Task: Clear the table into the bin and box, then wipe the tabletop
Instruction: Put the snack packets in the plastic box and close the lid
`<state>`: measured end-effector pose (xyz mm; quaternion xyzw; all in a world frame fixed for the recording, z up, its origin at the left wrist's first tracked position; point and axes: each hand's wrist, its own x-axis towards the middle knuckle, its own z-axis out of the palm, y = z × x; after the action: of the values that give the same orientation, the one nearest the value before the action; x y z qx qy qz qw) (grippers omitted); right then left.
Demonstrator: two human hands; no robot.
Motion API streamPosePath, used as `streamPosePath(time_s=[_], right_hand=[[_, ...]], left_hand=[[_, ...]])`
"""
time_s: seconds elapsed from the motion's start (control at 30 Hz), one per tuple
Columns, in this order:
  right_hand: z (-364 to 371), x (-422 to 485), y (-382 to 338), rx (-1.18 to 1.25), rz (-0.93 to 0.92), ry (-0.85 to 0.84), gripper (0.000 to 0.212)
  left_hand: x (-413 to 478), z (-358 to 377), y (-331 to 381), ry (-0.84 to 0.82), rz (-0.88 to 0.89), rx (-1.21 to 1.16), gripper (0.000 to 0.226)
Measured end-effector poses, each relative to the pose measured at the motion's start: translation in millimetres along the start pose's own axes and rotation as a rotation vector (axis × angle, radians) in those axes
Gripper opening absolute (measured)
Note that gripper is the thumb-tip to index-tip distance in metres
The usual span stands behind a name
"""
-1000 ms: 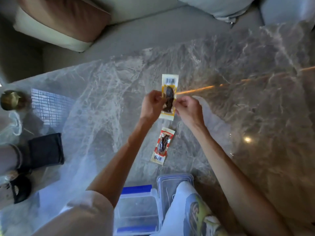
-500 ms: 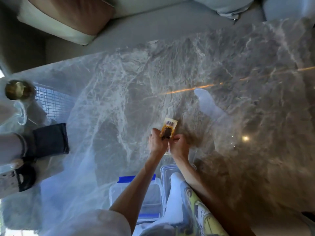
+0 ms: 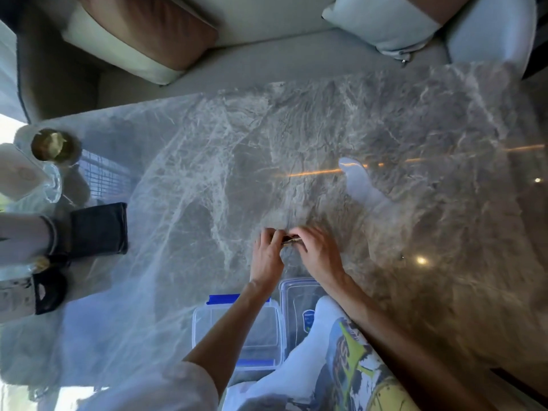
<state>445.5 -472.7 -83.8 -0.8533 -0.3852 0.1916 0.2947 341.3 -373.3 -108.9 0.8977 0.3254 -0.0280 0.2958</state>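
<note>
Mid-clearing. Left hand [image 3: 267, 258] and right hand [image 3: 318, 255] both pinch packet [image 3: 292, 240], low over table [image 3: 415, 137]. Not yet boxed; wiping undone. Box [image 3: 198, 324] open, just person-side of grip, looks empty where arm doesn't hide it; lid [image 3: 296, 304] beside. Cup [image 3: 52, 146] and pouch [image 3: 99, 229] far left of grip, uncleared.

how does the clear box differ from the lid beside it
The clear box has blue clips at both ends; the lid shows none, only a small blue label. The box lies left under the left forearm; the lid right, partly behind a knee. Both are clear plastic.
</note>
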Motion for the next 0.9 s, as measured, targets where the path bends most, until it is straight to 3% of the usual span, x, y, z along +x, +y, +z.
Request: streamPosePath(time_s=[0.07, 0.13, 0.23, 0.3, 0.47, 0.67, 0.77, 0.9], right_hand=[[3.0, -2.0, 4.8, 0.118, 0.183, -0.080, 0.022], [-1.9, 1.9, 6.6, 0.293, 0.359, -0.143, 0.015], [-18.7, 3.7, 6.1, 0.582, 0.561, -0.185, 0.017], [-29.3, 1.1, 1.0, 0.833, 0.672, -0.232, 0.016], [-36.9, -19.6, -34.6, 1.159, 0.745, -0.324, 0.014], [-28.0, -65.5, -84.2, 1.089, 0.662, -0.365, 0.016], [-12.1, -91.2, -103.0, 1.024, 0.661, -0.230, 0.014], [13.0, -121.6, -122.6, 1.011, 0.660, -0.041, 0.017]], left_hand=[[-5.3, 3.0, -8.4, -0.060, -0.018, 0.100, 0.038], [-3.6, -6.3, -12.9, -0.137, -0.034, 0.049, 0.029], [1.5, -35.5, -15.2, -0.228, -0.162, -0.273, 0.043], [-4.7, -55.8, -15.3, -0.192, -0.244, -0.446, 0.048], [-47.9, -93.8, -17.0, -0.067, -0.374, -1.004, 0.032], [-98.4, -119.1, -43.2, 0.089, -0.299, -0.947, 0.036], [-124.0, -130.9, -58.2, 0.055, -0.250, -0.922, 0.028], [-157.5, -137.3, -81.9, -0.045, -0.335, -1.103, 0.009]])
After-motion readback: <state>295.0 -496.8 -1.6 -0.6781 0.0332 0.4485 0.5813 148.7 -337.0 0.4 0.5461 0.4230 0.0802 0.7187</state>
